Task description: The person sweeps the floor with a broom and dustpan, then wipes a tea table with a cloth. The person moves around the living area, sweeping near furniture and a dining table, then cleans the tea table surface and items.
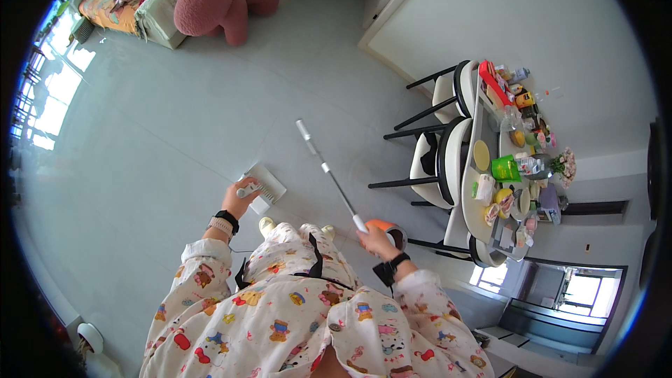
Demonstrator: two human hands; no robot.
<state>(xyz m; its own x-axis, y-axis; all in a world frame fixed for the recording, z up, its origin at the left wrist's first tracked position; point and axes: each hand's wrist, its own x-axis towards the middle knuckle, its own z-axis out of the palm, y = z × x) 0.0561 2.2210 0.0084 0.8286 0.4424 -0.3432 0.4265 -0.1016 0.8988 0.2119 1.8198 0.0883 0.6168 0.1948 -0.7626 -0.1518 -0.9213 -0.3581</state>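
Apparently, two pieces of pale kit are being handled at once above the grey floor (175, 119): a long pole (339, 190) and a flat whitish head (274, 180) w/ comb-like teeth. The step in hand is prob. being confined to holding & positioning both; the two are being held apart, head to the L, pole to the R, in front of the body. For the next move, steady grips and a controlled tilt of the pole are prob. being called for, w/ clearance from the chairs (456, 161) and the loaded tabletop (478, 226) on the R.

Re: hands, the L hand (239, 196) is being closed round a pale handle (246, 191) at the head's near L side, fingers curled over it. The R hand (378, 241) is being wrapped round the white near end of the pole, far end pointing fwd & slightly L; its underside is being hidden, so full finger closure can't be told. Just beside it, an orange round item (386, 225) is being partly covered; contact b/w them can't be told.
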